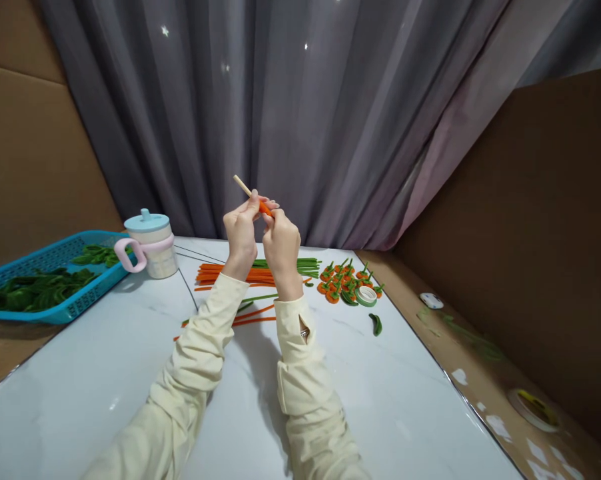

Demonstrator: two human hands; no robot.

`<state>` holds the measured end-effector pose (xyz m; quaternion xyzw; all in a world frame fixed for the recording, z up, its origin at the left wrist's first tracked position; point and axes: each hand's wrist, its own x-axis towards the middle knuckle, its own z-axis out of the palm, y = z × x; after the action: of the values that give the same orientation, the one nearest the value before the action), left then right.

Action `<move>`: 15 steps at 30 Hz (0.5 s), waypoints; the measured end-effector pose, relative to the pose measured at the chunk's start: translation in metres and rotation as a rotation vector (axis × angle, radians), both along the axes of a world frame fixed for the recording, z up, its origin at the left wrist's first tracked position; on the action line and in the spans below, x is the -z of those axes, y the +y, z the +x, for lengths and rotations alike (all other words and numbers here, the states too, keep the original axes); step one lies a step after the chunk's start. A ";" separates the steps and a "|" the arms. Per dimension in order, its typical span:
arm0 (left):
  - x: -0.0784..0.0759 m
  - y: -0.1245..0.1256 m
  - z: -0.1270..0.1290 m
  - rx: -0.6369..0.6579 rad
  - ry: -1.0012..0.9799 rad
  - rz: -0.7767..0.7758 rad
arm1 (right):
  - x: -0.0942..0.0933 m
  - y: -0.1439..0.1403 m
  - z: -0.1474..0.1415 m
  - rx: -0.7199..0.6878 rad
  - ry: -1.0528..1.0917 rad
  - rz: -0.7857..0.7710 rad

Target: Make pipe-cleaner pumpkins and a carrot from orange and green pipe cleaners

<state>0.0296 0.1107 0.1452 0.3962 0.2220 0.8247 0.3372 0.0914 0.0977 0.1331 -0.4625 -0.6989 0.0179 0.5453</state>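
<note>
My left hand (240, 230) is closed around a thin pale wooden stick (241, 185), held up above the table and slanting to the upper left. An orange pipe cleaner (265, 209) appears wrapped on the stick's lower end, between my two hands. My right hand (283, 241) is closed with its fingertips pinching at that orange part; the exact grip is partly hidden. Below and behind my wrists lie a bundle of orange pipe cleaners (210, 274) and a bundle of green pipe cleaners (308, 267). Several loose orange and green strands lie nearer me.
Several small orange pieces with green tops (332, 293) sit at the right, beside a tape roll (366, 296) and a curled green piece (375, 325). A lidded cup (160, 257) and a blue basket (83, 301) of green pieces stand left. Another tape roll (534, 409) lies far right.
</note>
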 end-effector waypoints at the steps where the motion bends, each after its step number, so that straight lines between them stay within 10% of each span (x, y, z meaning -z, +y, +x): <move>1: 0.001 0.001 0.000 -0.007 0.010 0.004 | 0.001 0.000 -0.001 0.007 0.001 -0.003; 15: 0.001 0.003 -0.010 0.136 0.175 -0.032 | 0.004 0.009 0.009 -0.193 0.127 0.017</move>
<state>0.0194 0.1142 0.1439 0.4755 0.2364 0.7584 0.3780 0.1006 0.1066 0.1295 -0.3867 -0.7044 0.0936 0.5879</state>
